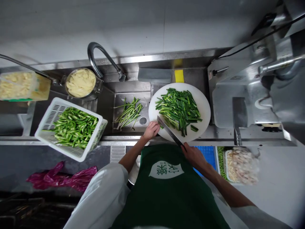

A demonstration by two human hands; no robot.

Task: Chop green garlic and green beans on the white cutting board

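Note:
My right hand [192,155] is closed round the handle of a kitchen knife [169,131], whose blade slants across the front left of a round white cutting board [205,111]. My left hand [152,130] is closed at the board's left front edge, fingers curled beside the blade tip over a small bit of scallion [161,126]; most of what it grips is hidden. A heap of cut scallions [179,106] covers the board's middle, with one short bundle lying apart at the front right. Whole scallions [130,113] lie in the sink [116,95] to the left.
A white basket [57,149] of sliced green peppers [75,127] stands left of the sink. Behind it are a pot [81,83] of pale slices and a curved faucet [105,55]. A second knife [239,114] rests at right by a steel machine [269,82]. A sharpening stone [154,75] lies behind.

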